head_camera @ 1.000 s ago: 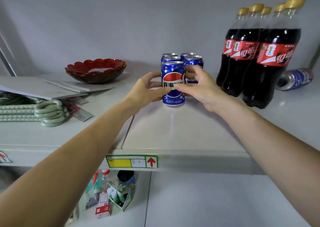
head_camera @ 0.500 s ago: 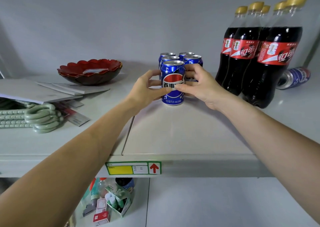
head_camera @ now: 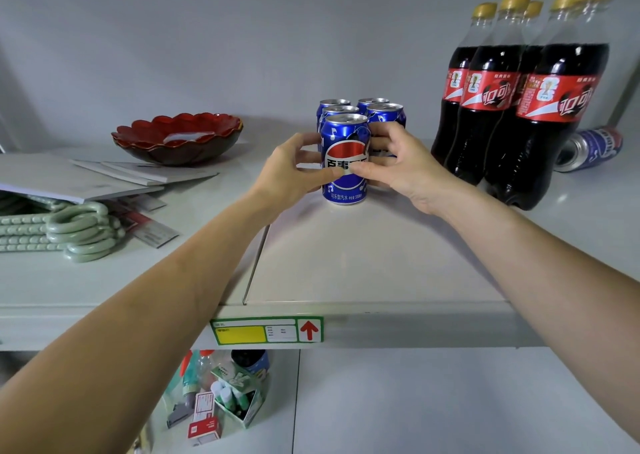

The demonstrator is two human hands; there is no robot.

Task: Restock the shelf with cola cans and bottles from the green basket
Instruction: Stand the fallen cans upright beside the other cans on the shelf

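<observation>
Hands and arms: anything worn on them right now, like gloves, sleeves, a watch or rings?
Nothing worn. The left hand and right hand are bare, with no gloves or rings visible. Both forearms are bare to the frame edge, with no sleeves, watch or wristband.

Your white shelf [head_camera: 363,263] carries upright blue cans [head_camera: 344,159], cola bottles [head_camera: 512,107] beside them, a tipped can [head_camera: 588,148], a red bowl [head_camera: 176,138], papers [head_camera: 104,180] and green hangers [head_camera: 69,232].

Blue can [head_camera: 344,162], scalloped red bowl [head_camera: 176,138]
</observation>
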